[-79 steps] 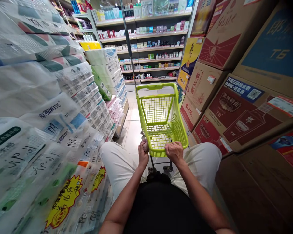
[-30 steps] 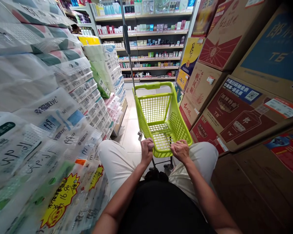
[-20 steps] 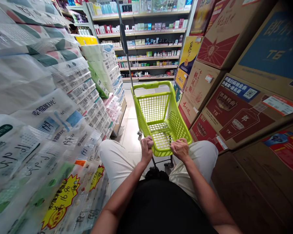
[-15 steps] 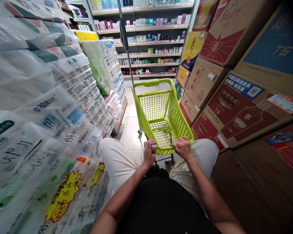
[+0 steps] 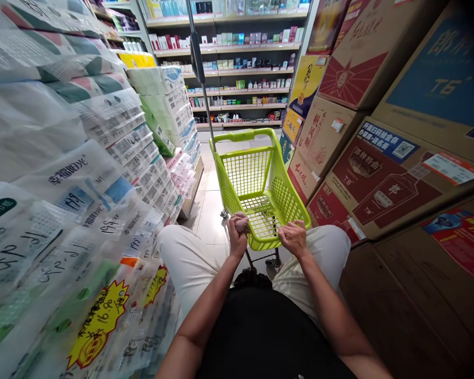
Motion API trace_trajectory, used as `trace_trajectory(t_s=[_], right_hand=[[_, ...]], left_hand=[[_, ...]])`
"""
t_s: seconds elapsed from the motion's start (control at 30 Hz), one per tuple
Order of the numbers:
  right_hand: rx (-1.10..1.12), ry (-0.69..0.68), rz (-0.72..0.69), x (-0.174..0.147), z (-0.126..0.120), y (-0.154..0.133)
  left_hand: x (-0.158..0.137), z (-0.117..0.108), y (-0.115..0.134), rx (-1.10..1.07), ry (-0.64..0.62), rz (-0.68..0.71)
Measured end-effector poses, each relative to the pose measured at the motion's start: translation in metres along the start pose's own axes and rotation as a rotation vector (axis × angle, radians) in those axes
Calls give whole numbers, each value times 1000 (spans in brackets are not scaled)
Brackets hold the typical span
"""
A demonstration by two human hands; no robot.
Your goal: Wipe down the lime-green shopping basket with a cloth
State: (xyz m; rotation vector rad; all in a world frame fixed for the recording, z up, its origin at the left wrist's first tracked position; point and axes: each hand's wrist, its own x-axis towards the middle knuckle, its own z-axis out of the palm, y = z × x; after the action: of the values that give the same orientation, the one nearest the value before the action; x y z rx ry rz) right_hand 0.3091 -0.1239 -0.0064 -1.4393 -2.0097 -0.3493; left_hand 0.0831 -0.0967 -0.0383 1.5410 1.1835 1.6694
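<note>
A lime-green plastic basket (image 5: 278, 208) on a wheeled shopping cart stands between my knees, and I see no goods inside it. My right hand (image 5: 294, 238) is closed on the near rim, towards its right corner. By the near left corner is my left hand (image 5: 236, 234), its fingers wrapped round a small, crumpled, pinkish-grey cloth (image 5: 242, 223). Whether the left hand touches the rim I cannot tell. A thin metal pole (image 5: 206, 105) rises from the cart's far left corner.
Plastic-wrapped tissue packs (image 5: 114, 123) are piled high on the left, with a yellow price tag (image 5: 98, 321). Stacked cardboard cartons (image 5: 395, 179) line the right. Shelves (image 5: 233, 71) of small boxes and bottles stand across the far end, beyond the tiled floor (image 5: 209, 202).
My left hand has shifted slightly left and up beside the basket's corner, with the cloth in it. My right hand keeps its place on the rim. The whole view has shifted a little.
</note>
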Motion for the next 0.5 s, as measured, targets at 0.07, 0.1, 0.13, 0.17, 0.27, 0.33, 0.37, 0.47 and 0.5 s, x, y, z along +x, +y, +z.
trace_trajectory(t_s=[0.07, 0.1, 0.13, 0.17, 0.27, 0.33, 0.37, 0.47, 0.5], right_hand=[[-6, 4, 1, -1, 0, -1], [-8, 7, 2, -1, 0, -1], [-8, 8, 2, -1, 0, -1], [-4, 9, 1, -2, 0, -1], [19, 16, -21, -2, -1, 2], [32, 28, -45, -2, -2, 5], [36, 35, -54, -2, -3, 6], [39, 32, -61, -2, -7, 11], [36, 21, -57, -2, -8, 13]], left_hand=[[-1, 3, -8, 33, 46, -40], [-6, 4, -14, 51, 52, -89], [-13, 4, -19, 66, 47, -152], [-18, 4, -24, 73, 39, -209], [-17, 4, -27, 26, 37, -216], [-1, 6, -19, -27, 57, -97], [9, 8, -15, -42, 72, -37], [24, 18, -14, -30, 124, 24], [22, 21, -17, -16, 146, -2]])
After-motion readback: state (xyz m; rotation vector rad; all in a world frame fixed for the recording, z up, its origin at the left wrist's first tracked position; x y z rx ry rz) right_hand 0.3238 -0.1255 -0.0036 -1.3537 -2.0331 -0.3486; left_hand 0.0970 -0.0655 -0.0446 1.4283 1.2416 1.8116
